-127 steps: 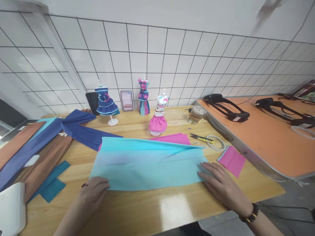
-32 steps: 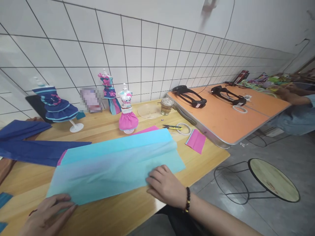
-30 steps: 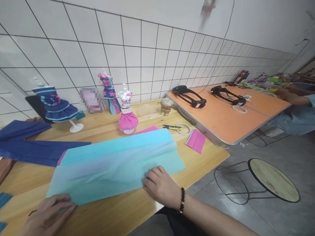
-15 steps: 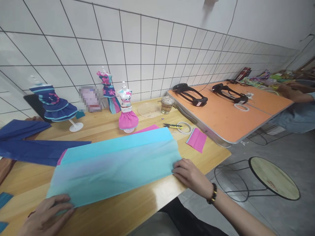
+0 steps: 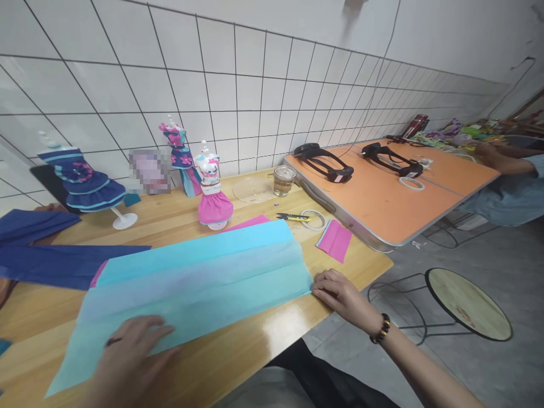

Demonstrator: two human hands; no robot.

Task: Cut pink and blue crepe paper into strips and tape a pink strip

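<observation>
A large light-blue sheet of crepe paper (image 5: 199, 280) lies folded lengthwise on the wooden table (image 5: 255, 345). My left hand (image 5: 130, 357) rests flat on the sheet's near edge, fingers spread, a ring on one finger. My right hand (image 5: 342, 294) sits at the sheet's right end, fingers curled against the table and touching the paper's corner. A pink sheet (image 5: 250, 222) peeks out from under the blue one.
Three small mannequins in paper dresses (image 5: 211, 192) stand by the tiled wall. Dark blue paper strips (image 5: 63, 263) lie left. Scissors (image 5: 291, 216), a tape ring (image 5: 312, 220), a pink scrap (image 5: 334, 240) and a glass (image 5: 283, 180) sit right. An orange table (image 5: 382, 192), a stool (image 5: 467, 303) and another person's arm (image 5: 501, 161) are beyond.
My right hand slid from the sheet's near edge out to its right end. My left hand moved right along the near edge, and the sheet's left corner now reaches nearer me.
</observation>
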